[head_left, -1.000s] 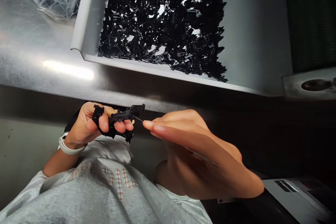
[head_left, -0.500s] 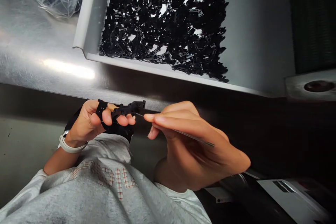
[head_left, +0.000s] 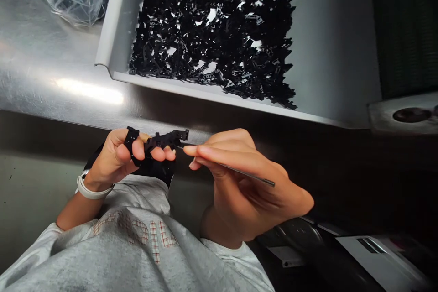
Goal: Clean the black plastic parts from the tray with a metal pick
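Black plastic parts [head_left: 155,143] pinched in left hand [head_left: 119,157], near bench [head_left: 51,77] edge. Right hand [head_left: 246,187] pinches thin metal pin [head_left: 239,172], tip w/ the parts. Far behind: tray [head_left: 328,54] w/ heaped black pieces [head_left: 215,27].

A small black plastic part [head_left: 160,140] lay level, pinched from below; a thin metal pin [head_left: 226,169] touched its end.

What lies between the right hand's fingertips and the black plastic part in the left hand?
In the head view, only the thin metal pin spans it, from the right hand to the black part in the left hand.
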